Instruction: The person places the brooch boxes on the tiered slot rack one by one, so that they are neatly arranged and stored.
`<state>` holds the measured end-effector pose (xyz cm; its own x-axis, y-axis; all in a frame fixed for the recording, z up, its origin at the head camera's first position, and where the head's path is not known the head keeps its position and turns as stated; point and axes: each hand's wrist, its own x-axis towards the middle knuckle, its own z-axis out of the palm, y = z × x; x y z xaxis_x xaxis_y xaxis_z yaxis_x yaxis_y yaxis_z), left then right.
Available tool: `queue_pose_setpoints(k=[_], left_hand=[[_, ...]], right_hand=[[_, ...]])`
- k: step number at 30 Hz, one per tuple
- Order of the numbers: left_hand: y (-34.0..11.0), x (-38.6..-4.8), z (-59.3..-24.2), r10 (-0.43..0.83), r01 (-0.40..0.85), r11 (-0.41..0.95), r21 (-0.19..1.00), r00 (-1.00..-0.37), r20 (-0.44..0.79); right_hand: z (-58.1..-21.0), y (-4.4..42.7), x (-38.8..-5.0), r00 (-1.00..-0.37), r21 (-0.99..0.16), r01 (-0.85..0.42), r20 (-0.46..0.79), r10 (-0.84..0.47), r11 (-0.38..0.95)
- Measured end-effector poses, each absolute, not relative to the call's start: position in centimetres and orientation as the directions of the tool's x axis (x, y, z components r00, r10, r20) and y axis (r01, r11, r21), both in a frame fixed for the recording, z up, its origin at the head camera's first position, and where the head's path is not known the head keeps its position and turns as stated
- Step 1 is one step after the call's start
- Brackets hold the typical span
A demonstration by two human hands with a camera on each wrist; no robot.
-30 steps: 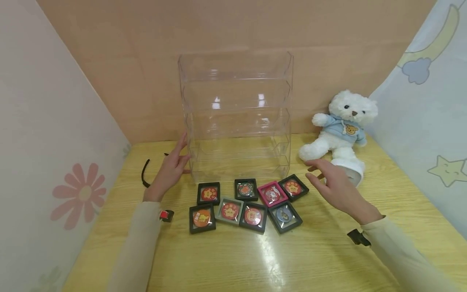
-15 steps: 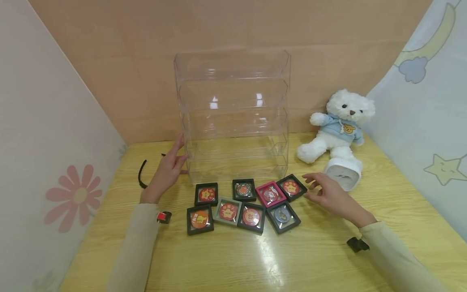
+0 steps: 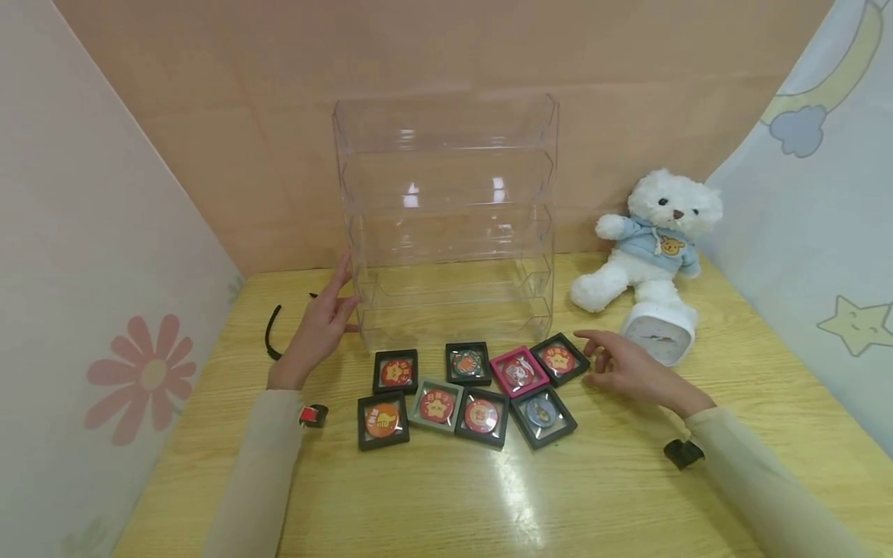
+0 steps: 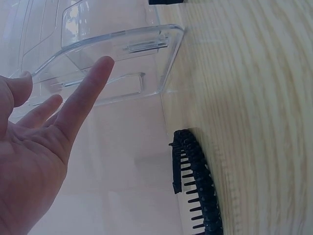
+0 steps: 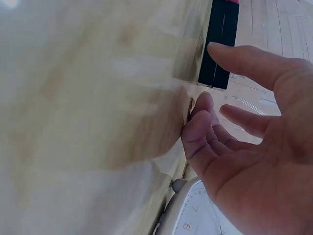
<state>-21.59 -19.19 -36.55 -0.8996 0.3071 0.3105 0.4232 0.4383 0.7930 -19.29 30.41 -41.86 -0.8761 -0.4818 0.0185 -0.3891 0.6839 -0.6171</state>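
A clear tiered display rack stands at the back middle of the table. My left hand touches its left side with extended fingers; in the left wrist view the index finger lies against the clear side panel. Several small square display frames with round badges lie in front of the rack. At the right end is a black frame with a red star badge. My right hand is beside its right corner, fingers loosely bent, gripping nothing. In the right wrist view the thumb overlaps the black frame's edge.
A white teddy bear in a blue hoodie sits at the back right. By its foot, close behind my right hand, is a white alarm clock. A black toothed headband lies left of my left hand. Other frames include a pink one.
My right hand has come down and leftward from in front of the clock to the rightmost black frame. My left hand stays at the rack's side.
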Motion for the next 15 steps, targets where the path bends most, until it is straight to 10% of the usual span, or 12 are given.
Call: queue_pose_setpoints(k=[15], left_hand=[[-20.1,-23.3,-39.0,0.3,0.427,0.425,0.798,-0.898,0.321]], right_hand=[[-41.9,29.8,-21.6,-0.824,-0.593,-0.395,-0.109,-0.555,0.702]])
